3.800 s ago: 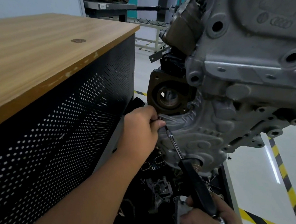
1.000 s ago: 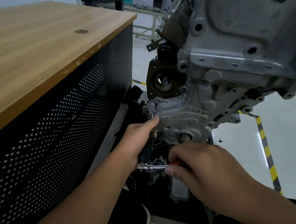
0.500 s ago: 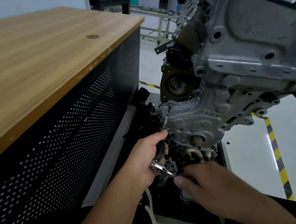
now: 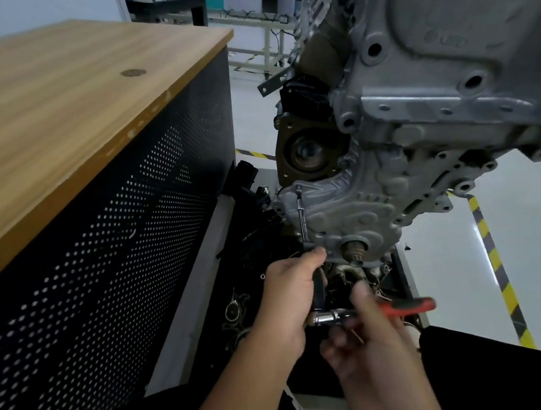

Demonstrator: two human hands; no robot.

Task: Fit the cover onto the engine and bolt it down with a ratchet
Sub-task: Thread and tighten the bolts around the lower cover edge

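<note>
The grey cast cover (image 4: 346, 210) sits on the lower end of the engine (image 4: 448, 69), which hangs tilted on the right. A thin steel extension bar (image 4: 302, 216) runs up to a bolt at the cover's upper left corner. My left hand (image 4: 289, 303) grips the bar's black lower grip. The ratchet (image 4: 403, 307), chrome-headed with a red and black handle, is joined to the bar's bottom end and points right. My right hand (image 4: 373, 341), blurred, holds the ratchet handle between thumb and curled fingers.
A wood-topped cabinet (image 4: 68, 109) with a black perforated side stands close on the left. Loose engine parts lie in the dark tray (image 4: 240, 308) below the engine. Yellow-black floor tape (image 4: 495, 258) runs along the right. A brown round housing (image 4: 307, 151) sits above the cover.
The ratchet's red handle has swung out to the right, and my right hand has moved onto it. My left hand still grips the bar below the cover.
</note>
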